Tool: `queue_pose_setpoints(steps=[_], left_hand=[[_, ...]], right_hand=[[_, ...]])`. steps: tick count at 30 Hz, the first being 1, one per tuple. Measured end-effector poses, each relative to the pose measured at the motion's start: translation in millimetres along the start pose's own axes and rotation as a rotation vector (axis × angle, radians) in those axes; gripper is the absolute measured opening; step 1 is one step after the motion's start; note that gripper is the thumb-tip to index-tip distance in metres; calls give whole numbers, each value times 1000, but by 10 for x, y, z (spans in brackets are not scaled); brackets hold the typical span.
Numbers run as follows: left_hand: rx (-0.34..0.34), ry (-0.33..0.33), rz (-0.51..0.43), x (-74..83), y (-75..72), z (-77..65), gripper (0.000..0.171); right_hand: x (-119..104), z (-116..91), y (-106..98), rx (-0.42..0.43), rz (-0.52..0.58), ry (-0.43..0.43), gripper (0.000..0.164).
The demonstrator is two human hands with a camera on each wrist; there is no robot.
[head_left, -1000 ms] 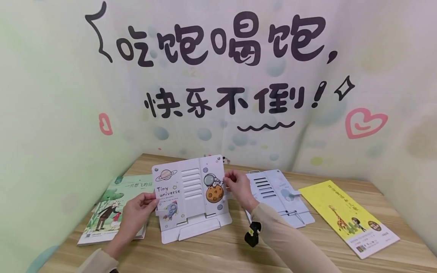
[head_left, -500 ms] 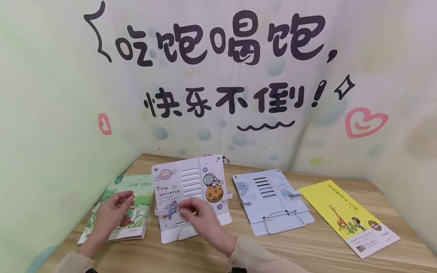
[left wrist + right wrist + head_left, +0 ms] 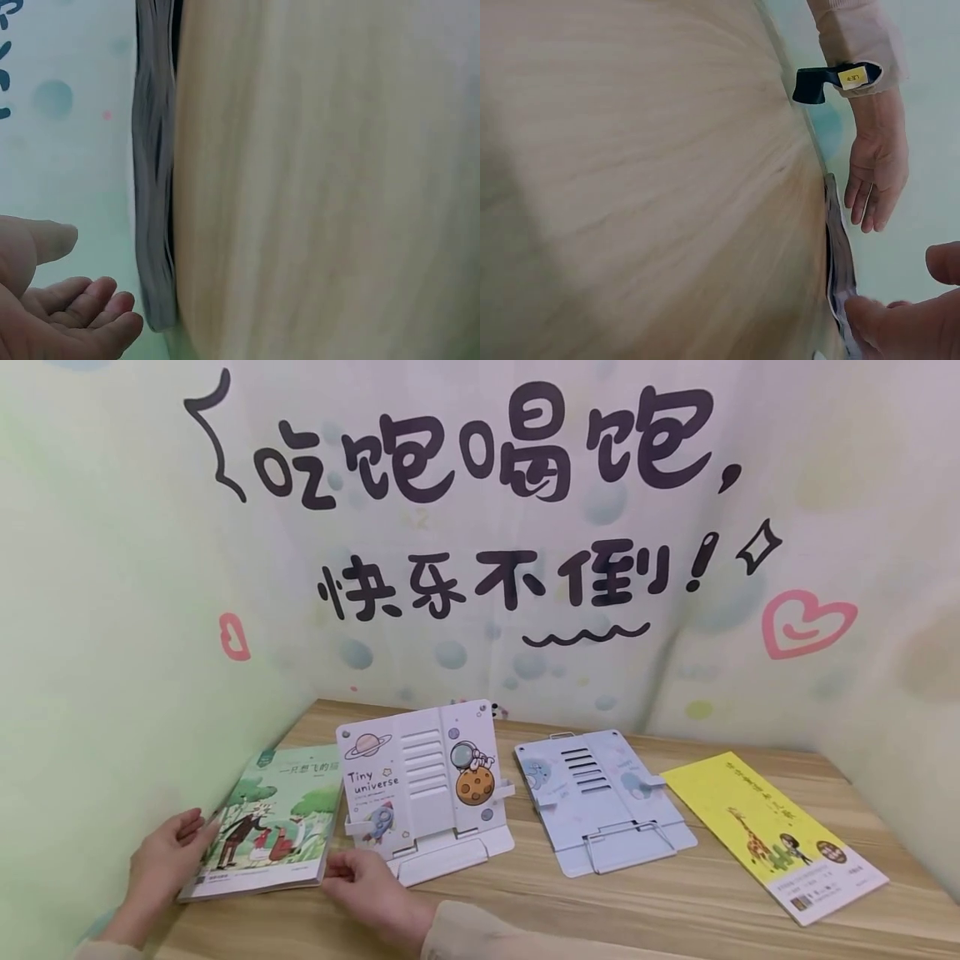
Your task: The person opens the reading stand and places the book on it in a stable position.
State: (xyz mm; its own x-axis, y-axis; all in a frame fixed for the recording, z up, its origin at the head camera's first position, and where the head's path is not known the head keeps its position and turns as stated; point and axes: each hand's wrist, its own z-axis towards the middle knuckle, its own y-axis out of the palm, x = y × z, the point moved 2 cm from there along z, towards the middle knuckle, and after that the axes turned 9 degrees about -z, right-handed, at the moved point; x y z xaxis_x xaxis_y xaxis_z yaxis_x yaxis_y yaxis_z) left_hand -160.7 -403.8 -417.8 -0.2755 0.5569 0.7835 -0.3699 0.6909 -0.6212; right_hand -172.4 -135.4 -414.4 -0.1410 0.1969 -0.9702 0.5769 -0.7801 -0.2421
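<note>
A green picture book [image 3: 311, 777] with a cat in a dark coat on its cover lies flat at the left of the table. My left hand [image 3: 167, 864] is at its left edge, fingers relaxed. By the lower right corner is my right hand [image 3: 378, 893], its fingertips right at the book's edge. In the right wrist view, right-hand fingers [image 3: 885, 322] overlap the side of the book [image 3: 841, 255]. The left wrist view shows left-hand fingers [image 3: 82, 307] loosely spread beside the book's page edge [image 3: 155, 150]. A white book stand [image 3: 427, 810], printed "Tiny universe", stands tilted just right of the book.
A pale blue book stand [image 3: 558, 835] with a wire ledge stands right of the white one. Farther right, a yellow book [image 3: 708, 785] with a giraffe lies flat on the wooden table [image 3: 622, 910]. Behind is a printed cloth backdrop [image 3: 450, 677].
Both hands have left the white stand, its side clips now uncovered. They have moved left and down to either side of the green book.
</note>
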Motion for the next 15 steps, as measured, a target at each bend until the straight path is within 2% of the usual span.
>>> queue_pose_setpoints(steps=[5, 8, 15], left_hand=[[-91, -31, 24, -68, 27, 17, 70], [-104, -38, 27, -77, 50, 34, 70], [-149, -60, -7, -58, 85, 104, 70]], right_hand=[[39, 100, 77, 29, 28, 71, 20], [51, 162, 104, 39, 36, 69, 26], [52, 232, 126, -31, 83, 57, 36]])
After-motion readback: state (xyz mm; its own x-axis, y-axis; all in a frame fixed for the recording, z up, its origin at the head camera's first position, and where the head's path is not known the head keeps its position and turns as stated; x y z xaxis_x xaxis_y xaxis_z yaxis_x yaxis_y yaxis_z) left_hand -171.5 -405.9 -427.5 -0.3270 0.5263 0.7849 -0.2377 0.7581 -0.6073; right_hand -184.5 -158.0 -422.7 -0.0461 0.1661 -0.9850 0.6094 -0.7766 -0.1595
